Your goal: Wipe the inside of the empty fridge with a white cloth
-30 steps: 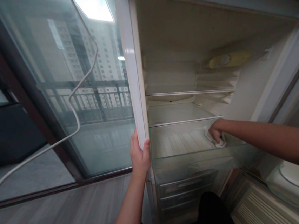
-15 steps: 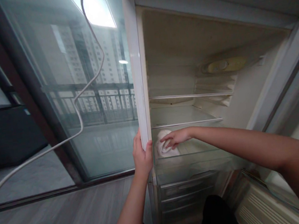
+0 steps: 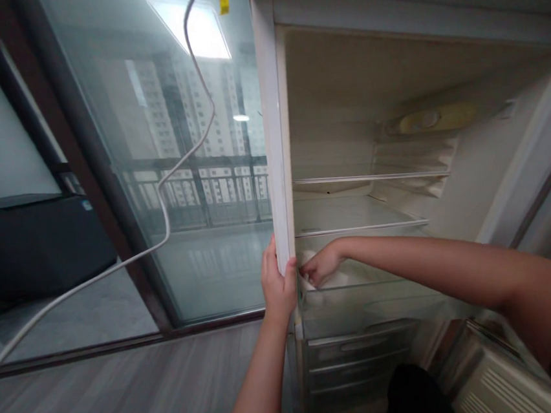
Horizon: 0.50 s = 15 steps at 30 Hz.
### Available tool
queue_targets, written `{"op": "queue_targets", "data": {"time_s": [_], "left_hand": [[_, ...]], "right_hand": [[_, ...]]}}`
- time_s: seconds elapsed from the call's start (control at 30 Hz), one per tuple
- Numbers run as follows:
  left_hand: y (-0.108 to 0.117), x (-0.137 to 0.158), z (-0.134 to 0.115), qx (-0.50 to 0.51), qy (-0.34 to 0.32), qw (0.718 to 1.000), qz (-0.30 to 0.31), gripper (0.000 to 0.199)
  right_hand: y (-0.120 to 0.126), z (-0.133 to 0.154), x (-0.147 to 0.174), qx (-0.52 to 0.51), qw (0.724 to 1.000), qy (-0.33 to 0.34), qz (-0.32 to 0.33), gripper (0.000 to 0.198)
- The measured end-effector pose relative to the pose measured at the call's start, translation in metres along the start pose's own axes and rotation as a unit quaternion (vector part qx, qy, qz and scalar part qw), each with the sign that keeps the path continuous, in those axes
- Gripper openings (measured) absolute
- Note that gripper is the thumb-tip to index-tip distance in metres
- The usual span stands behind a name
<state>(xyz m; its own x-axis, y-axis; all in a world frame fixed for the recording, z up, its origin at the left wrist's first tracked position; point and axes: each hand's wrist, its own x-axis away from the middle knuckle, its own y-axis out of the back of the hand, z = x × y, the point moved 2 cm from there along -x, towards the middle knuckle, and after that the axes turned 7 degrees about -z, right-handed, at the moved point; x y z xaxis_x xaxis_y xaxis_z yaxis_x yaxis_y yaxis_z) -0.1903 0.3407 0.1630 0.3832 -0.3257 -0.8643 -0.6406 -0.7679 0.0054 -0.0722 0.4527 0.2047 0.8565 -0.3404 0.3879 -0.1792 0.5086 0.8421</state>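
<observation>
White cloth (image 3: 337,281): lower centre of frame, inside fridge (image 3: 370,74), left side. My right grip (image 3: 324,267): bunched on it; press evenly into corners. My left grip (image 3: 280,289): wrapped round front edge (image 3: 276,154); brace firmly.

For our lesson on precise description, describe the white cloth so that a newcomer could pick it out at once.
Start at the open refrigerator, right of the glass panel. Inside, look below the lower shelf, at the left end, beside the frame the left hand grips. There the white cloth sits under the right hand, the only loose fabric inside, among rigid surfaces.
</observation>
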Motion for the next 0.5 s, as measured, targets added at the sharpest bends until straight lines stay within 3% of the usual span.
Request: {"op": "queue_targets", "data": {"time_s": [0.07, 0.1, 0.2, 0.33, 0.43, 0.5], "left_hand": [[-0.001, 0.000, 0.000, 0.002, 0.002, 1.000, -0.003, 0.056], [-0.001, 0.000, 0.000, 0.004, 0.003, 1.000, -0.004, 0.056], [-0.001, -0.001, 0.000, 0.005, 0.001, 1.000, -0.005, 0.057], [-0.001, -0.002, 0.000, -0.001, -0.003, 1.000, -0.007, 0.058], [-0.001, -0.003, -0.002, -0.003, -0.001, 1.000, -0.005, 0.056], [-0.001, -0.003, -0.003, -0.004, 0.004, 1.000, -0.005, 0.053]], "right_hand": [[-0.008, 0.019, 0.032, -0.131, 0.988, 0.015, 0.079, 0.027], [-0.010, 0.028, 0.048, -0.188, 0.978, 0.014, 0.087, 0.030], [-0.011, 0.039, 0.089, -0.265, 0.963, -0.036, 0.020, 0.053], [-0.006, 0.014, 0.140, -0.231, 0.957, -0.169, -0.050, 0.069], [-0.008, -0.022, 0.185, -0.158, 0.944, -0.285, -0.056, 0.062], [-0.012, -0.049, 0.218, -0.089, 0.918, -0.376, -0.090, 0.056]]}}
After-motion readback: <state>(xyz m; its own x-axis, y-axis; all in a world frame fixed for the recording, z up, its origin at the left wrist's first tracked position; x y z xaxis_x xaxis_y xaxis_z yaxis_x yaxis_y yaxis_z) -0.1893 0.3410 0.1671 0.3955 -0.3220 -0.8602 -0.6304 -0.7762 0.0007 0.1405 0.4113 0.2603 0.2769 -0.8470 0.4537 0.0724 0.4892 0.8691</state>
